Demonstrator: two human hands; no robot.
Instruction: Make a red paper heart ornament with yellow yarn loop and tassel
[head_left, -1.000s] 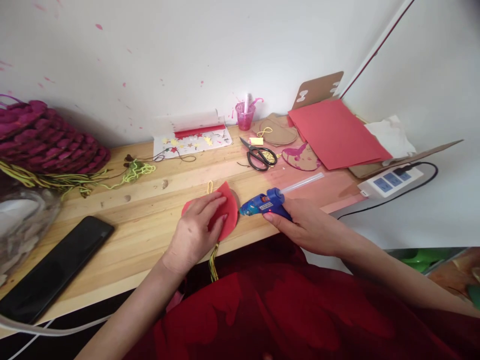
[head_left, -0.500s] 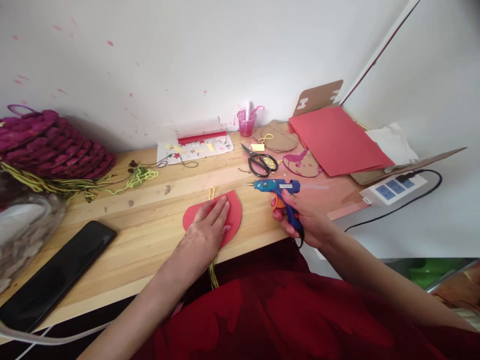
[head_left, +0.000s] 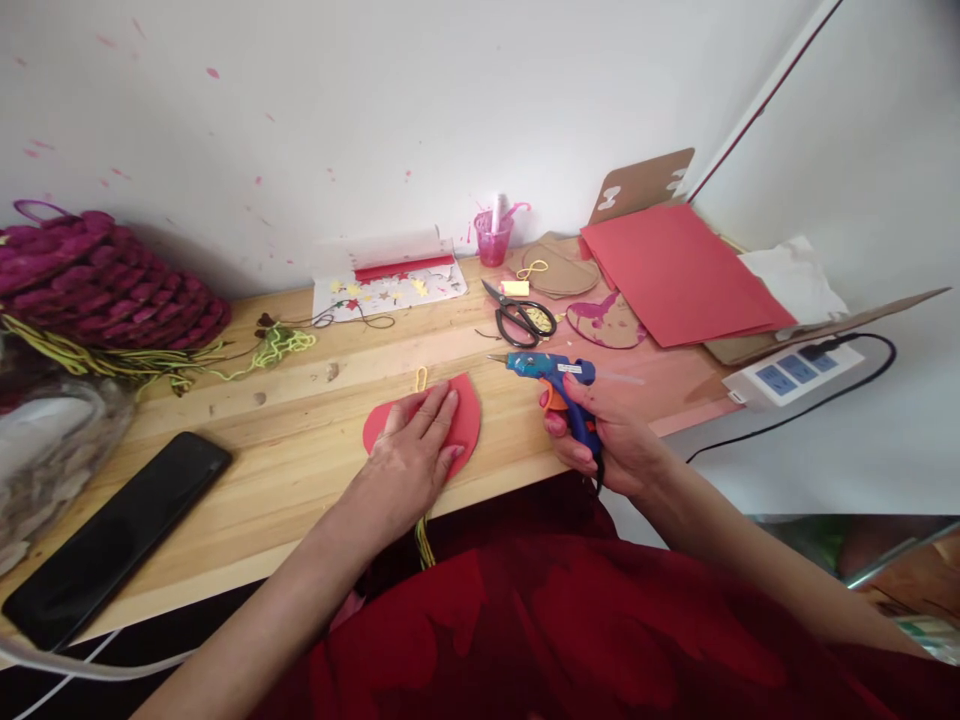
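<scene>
My left hand (head_left: pixel 409 445) lies flat on a red rounded paper piece (head_left: pixel 466 420) near the front edge of the wooden table, its fingers stretched out. A small yellow cord loop (head_left: pixel 421 379) sticks out above the paper, and yellow-green threads (head_left: pixel 424 543) hang below it over the table edge. To the right, my right hand (head_left: pixel 592 435) is wrapped round the handle of a blue glue gun (head_left: pixel 551 368). Its nozzle points left, toward the red paper but apart from it. Fingers rest around the orange trigger (head_left: pixel 556 398).
Black scissors (head_left: pixel 521 318), a pink plastic cup (head_left: pixel 493 240) and cardboard ovals (head_left: pixel 559 272) sit at the back. Red sheets (head_left: pixel 682 270) and a white power strip (head_left: pixel 795 372) lie right. Left are a black phone (head_left: pixel 120 540) and a purple woven bundle (head_left: pixel 105 280).
Both hands stay nearly in place, the left still on the red paper and the right still on the glue gun. The view has shifted slightly.
</scene>
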